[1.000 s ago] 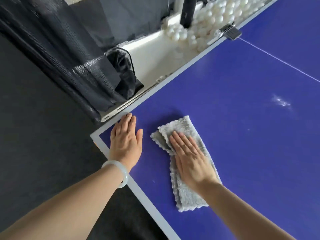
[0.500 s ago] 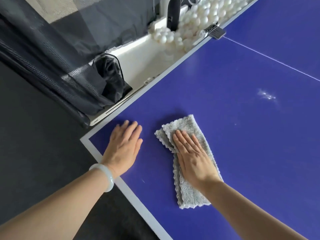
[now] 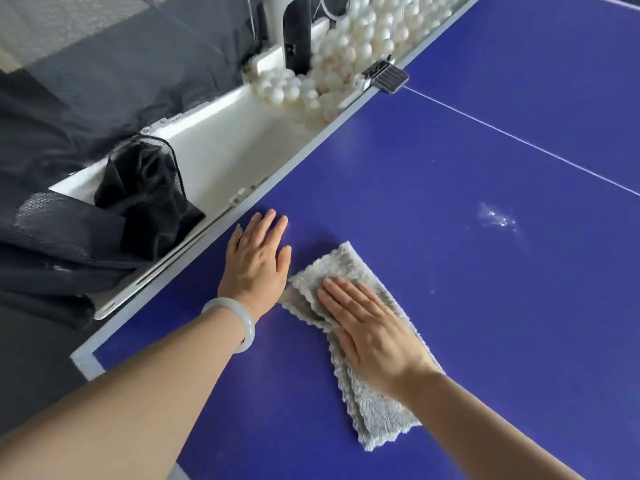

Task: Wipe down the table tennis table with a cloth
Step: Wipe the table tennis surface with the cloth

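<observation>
Right hand point(image 3: 374, 336) flat, fingers straight and close together, pressing the folded grey cloth point(image 3: 379, 415) onto the table point(image 3: 450, 323); the cloth's long axis follows the forearm. Left hand point(image 3: 258, 263) flat on bare surface just left of the cloth, holding nothing. White smudge point(image 3: 497, 218) lies ahead and right of the cloth, well apart — right hand nearer.

Table surface point(image 3: 450, 168) deep violet-blue, edged by a pale grey-white border line point(image 3: 311, 147) and crossed by a thin white centre line point(image 3: 519, 142); one whitish speckled smudge point(image 3: 497, 218) noted on the blue. Cloth point(image 3: 377, 410) plain light grey, unpatterned. Bracelet point(image 3: 242, 327) milky white; balls point(image 3: 346, 46) white; tray point(image 3: 225, 157) white; netting point(image 3: 145, 195) black, fine mesh pattern.
</observation>
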`<state>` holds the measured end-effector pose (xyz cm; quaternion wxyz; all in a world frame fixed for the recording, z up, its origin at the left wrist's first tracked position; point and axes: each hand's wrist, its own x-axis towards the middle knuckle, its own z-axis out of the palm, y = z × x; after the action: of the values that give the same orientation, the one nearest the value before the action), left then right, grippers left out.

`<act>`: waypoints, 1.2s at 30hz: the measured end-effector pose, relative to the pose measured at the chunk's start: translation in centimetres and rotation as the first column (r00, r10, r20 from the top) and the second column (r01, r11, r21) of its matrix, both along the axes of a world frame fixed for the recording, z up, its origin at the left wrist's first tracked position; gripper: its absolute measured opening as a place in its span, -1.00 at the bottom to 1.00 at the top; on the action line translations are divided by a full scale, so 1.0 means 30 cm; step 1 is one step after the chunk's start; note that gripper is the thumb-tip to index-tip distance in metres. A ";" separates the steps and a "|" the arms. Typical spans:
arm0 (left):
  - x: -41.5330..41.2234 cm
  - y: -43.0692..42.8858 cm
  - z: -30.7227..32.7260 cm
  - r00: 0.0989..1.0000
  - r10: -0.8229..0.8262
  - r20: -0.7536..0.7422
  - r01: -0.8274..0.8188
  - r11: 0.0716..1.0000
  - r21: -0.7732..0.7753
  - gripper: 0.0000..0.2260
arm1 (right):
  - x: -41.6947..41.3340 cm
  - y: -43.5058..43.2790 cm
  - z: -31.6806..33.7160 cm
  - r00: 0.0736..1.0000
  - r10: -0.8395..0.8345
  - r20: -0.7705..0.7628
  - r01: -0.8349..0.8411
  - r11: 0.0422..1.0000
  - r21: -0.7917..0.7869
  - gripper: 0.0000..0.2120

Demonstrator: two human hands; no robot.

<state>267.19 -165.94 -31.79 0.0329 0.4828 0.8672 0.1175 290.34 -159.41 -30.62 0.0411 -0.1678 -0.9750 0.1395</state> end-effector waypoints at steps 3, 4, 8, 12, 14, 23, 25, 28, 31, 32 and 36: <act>0.003 -0.002 0.006 1.000 0.011 0.007 -0.011 1.000 -0.001 -0.55 | -0.040 0.160 0.008 0.948 -0.317 -0.005 0.317 0.948 -0.022 -0.52; 0.005 -0.001 0.007 1.000 0.012 0.011 -0.012 1.000 -0.003 -0.55 | -0.055 0.193 0.005 0.905 -0.425 -0.006 0.425 0.904 -0.049 -0.51; 0.007 0.000 0.006 1.000 0.009 0.005 -0.009 1.000 -0.002 -0.56 | -0.070 0.094 -0.008 0.844 -0.533 -0.053 0.528 0.845 -0.086 -0.46; 0.014 0.002 0.021 1.000 0.016 0.010 -0.015 1.000 -0.002 -0.53 | 0.084 0.037 -0.011 0.997 -0.065 -0.038 0.065 0.998 0.002 -0.47; 0.017 0.002 0.025 1.000 0.014 0.004 -0.014 1.000 -0.005 -0.51 | 0.129 0.172 -0.006 0.990 -0.139 -0.026 0.140 0.989 0.039 -0.51; 0.022 0.001 0.034 1.000 0.019 -0.013 -0.019 0.999 -0.050 -0.53 | -0.185 0.041 -0.023 0.951 -0.306 -0.051 0.304 0.952 -0.035 -0.40; 0.006 -0.002 0.038 1.000 0.010 -0.014 -0.011 0.997 -0.072 -0.50 | -0.202 0.004 -0.023 0.991 -0.129 -0.036 0.128 0.991 -0.046 -0.42; 0.027 -0.001 0.038 1.000 0.012 -0.009 -0.013 0.997 -0.080 -0.54 | -0.174 0.177 -0.026 0.989 -0.147 -0.020 0.147 0.989 -0.023 -0.47; 0.015 -0.006 0.045 1.000 -0.004 -0.017 0.002 0.996 -0.094 -0.50 | -0.244 0.376 -0.007 0.828 -0.559 -0.033 0.557 0.829 -0.054 -0.52; 0.011 -0.005 0.048 1.000 -0.012 -0.021 0.010 0.996 -0.093 -0.49 | -0.287 0.405 -0.002 0.738 -0.675 -0.029 0.671 0.737 -0.082 -0.51; 0.005 -0.014 0.063 0.999 -0.050 0.017 0.051 0.996 -0.067 -0.51 | -0.419 0.267 -0.003 0.832 -0.551 -0.066 0.548 0.834 -0.069 -0.45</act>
<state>267.33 -166.35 -29.90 0.0587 0.5021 0.8580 0.0911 277.78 -151.39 -30.71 0.1159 -0.4357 -0.8796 0.1517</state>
